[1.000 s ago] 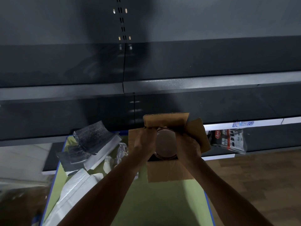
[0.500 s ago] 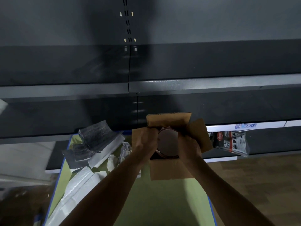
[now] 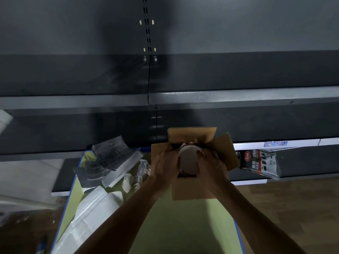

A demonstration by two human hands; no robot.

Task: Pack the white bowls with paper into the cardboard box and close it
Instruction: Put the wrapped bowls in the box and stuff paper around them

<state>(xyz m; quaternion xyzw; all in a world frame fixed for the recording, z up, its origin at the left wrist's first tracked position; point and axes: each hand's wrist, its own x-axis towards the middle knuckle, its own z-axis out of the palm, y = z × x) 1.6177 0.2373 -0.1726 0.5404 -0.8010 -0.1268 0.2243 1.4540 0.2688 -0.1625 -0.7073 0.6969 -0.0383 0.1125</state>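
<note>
An open cardboard box [image 3: 192,189] stands on the green table top [image 3: 179,226], its four flaps spread outward. A stack of white bowls [image 3: 189,160], seen from above, sits in the box opening. My left hand [image 3: 164,165] grips the stack's left side and my right hand [image 3: 212,165] grips its right side. A scrap of paper [image 3: 200,152] shows at the rim by my right fingers. The lower part of the stack is hidden inside the box.
Crumpled white paper [image 3: 132,178] lies left of the box. Dark foam sheets [image 3: 108,156] and white wrapping [image 3: 91,211] fill the table's left side. Dark metal shelves [image 3: 201,96] rise behind. A packaged item [image 3: 258,162] hangs under the right shelf. Wooden floor [image 3: 293,208] is to the right.
Both hands have stayed on the bowl stack in the box opening; my fingers have shifted slightly around its rim. The view has tilted a little.
</note>
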